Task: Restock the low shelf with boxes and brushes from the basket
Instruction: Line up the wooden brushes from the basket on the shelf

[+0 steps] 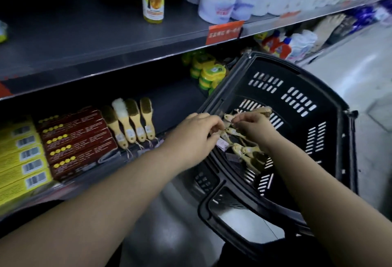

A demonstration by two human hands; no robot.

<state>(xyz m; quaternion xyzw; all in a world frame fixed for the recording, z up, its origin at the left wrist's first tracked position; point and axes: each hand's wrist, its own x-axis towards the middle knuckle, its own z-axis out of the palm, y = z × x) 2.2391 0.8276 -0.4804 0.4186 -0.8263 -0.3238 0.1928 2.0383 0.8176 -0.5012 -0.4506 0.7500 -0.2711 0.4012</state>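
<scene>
The low shelf (176, 99) stretches away to the left of my left hand (197, 137), and the black basket (331, 99) sits directly under both hands, its handle below my right wrist. Far left of that hand lie the yellow boxes (21, 156), then the red boxes (76, 139), then four shelved brushes (131, 118) side by side, bristles away from me. Between my hands, inside the basket, is a clump of tangled brushes (248, 152); my left hand pinches it with curled fingers and my right hand (252, 126) pinches it from the other side, fingertips almost meeting. A paper tag (222, 145) hangs just below my left fingers. My guess is the strings are snarled: a hard pull could snap one, or lift several brushes that then drop, or swing into the neat row. The shelf is dark metal, dim under the upper shelf (84, 39); the floor (360, 80) beyond my right hand is pale and glossy
</scene>
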